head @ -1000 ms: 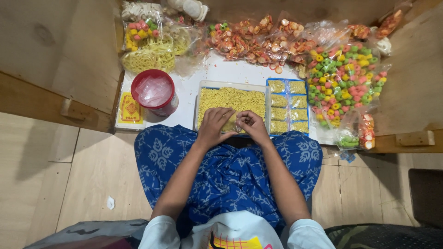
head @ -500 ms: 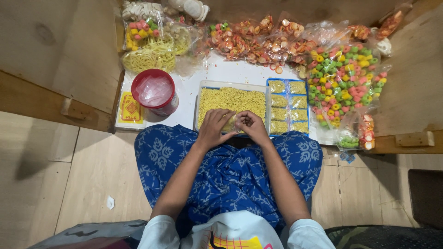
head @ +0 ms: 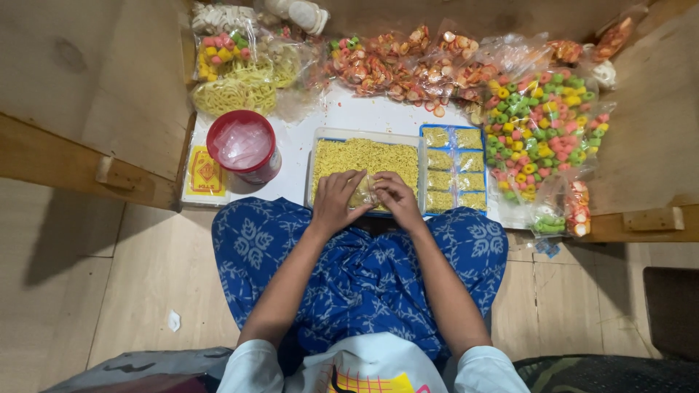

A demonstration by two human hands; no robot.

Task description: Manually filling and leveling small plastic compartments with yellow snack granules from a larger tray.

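Both hands meet over the near edge of the clear tray [head: 320, 142] of small yellow snack pieces, and between them sits a small clear packet [head: 362, 196] partly filled with the same yellow bits. Compared with half a second ago, the right hand [head: 397, 198] has dropped lower and closed in, its fingers now curled over the packet's 3 o'clock side; the left hand [head: 336, 198] has barely shifted and pinches the packet from 9 o'clock with bent fingers. That looks like the packet's mouth being gathered rather than more pieces going in, though this is a judgement.

The packet is mostly covered by knuckles, so whether it is sealed, folded or open cannot be made out. At 3 o'clock of the tray lies a blue tray [head: 422, 167] with filled packets in rows. A red tub [head: 251, 171] stands at 9 o'clock. Bags of coloured ring snacks [head: 546, 120] run off toward 2 o'clock, partly cut by glare.
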